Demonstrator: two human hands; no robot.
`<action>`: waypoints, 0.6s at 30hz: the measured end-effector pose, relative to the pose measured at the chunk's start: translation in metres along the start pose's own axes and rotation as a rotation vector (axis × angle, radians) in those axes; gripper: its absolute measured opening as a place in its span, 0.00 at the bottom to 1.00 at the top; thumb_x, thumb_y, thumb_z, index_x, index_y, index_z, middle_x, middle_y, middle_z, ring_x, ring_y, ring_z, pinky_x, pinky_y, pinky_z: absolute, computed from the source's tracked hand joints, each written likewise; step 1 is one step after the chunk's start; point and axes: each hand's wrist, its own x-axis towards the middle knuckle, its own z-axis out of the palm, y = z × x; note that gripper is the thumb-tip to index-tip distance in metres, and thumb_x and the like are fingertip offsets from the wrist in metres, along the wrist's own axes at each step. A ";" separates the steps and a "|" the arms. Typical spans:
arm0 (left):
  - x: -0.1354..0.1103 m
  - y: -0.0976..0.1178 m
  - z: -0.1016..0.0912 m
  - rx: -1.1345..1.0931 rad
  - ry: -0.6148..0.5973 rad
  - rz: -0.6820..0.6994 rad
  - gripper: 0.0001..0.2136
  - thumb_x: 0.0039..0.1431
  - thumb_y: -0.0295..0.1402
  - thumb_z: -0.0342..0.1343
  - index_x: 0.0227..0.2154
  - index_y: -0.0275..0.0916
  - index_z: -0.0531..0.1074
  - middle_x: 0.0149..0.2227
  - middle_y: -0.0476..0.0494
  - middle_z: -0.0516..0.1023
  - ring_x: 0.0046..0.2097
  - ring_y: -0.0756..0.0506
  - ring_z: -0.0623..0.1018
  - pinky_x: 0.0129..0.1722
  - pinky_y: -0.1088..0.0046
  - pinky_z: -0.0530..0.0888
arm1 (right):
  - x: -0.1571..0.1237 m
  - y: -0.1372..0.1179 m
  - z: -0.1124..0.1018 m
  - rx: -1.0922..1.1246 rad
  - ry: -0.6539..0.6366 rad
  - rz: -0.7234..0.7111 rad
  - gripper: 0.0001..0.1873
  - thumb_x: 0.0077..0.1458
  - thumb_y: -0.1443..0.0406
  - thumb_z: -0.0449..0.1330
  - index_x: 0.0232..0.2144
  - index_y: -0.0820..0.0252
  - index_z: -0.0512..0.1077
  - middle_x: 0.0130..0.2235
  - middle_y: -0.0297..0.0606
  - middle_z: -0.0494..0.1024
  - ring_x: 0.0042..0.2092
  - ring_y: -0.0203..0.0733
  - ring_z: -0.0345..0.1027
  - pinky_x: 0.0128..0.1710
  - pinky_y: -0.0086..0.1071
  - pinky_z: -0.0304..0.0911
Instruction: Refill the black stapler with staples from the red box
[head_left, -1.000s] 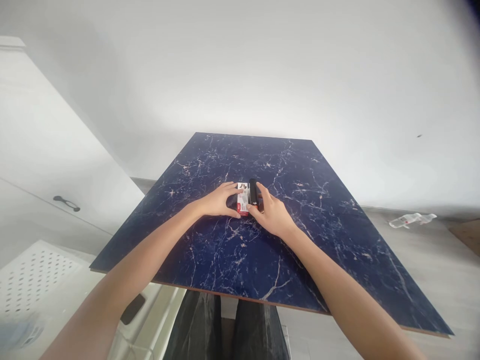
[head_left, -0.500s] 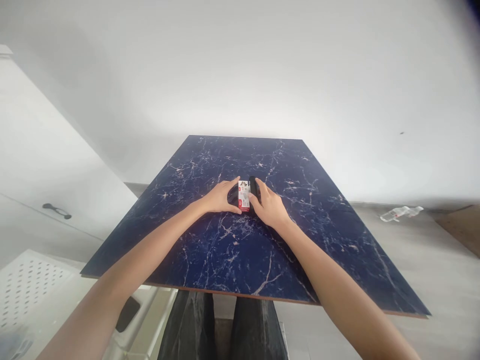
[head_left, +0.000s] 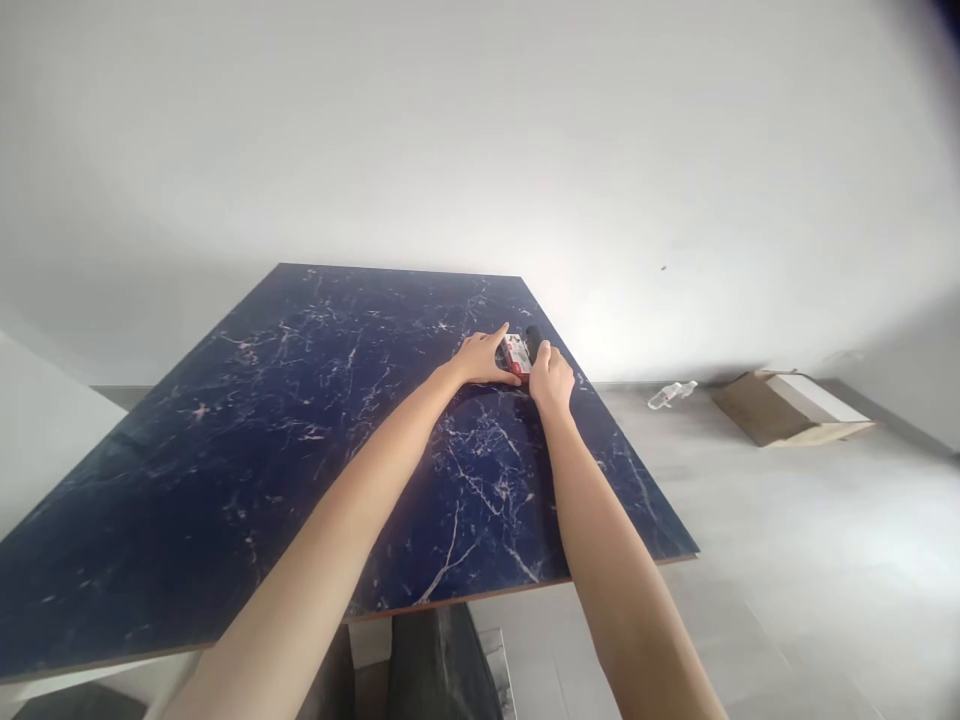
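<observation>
A small white-and-red printed box (head_left: 517,354) stands on the dark blue marbled tabletop (head_left: 300,480), close to its right edge. My left hand (head_left: 482,358) curves around the box's left side, with the thumb at its near end and a finger at its far corner. Against the right side of the box is a black, rounded object (head_left: 533,340), whose kind I cannot make out. My right hand (head_left: 553,378) is closed around that object and covers its lower part.
Behind the table rises a pale wall (head_left: 480,140). On the grey floor to the right lie a clear plastic bottle (head_left: 670,395) and a brown cardboard box (head_left: 780,408). My dark-trousered legs (head_left: 442,665) are below the table's front edge.
Both hands, the small box and the black object have shifted right across the tabletop, towards its right edge. The view has turned right, bringing the cardboard box on the floor into sight.
</observation>
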 end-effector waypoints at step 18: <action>0.012 0.006 -0.002 -0.231 0.097 0.015 0.50 0.56 0.68 0.47 0.72 0.40 0.45 0.73 0.37 0.50 0.72 0.32 0.51 0.69 0.52 0.53 | 0.014 0.019 -0.011 0.109 0.250 0.005 0.31 0.69 0.54 0.33 0.58 0.66 0.64 0.56 0.57 0.71 0.59 0.58 0.63 0.59 0.51 0.56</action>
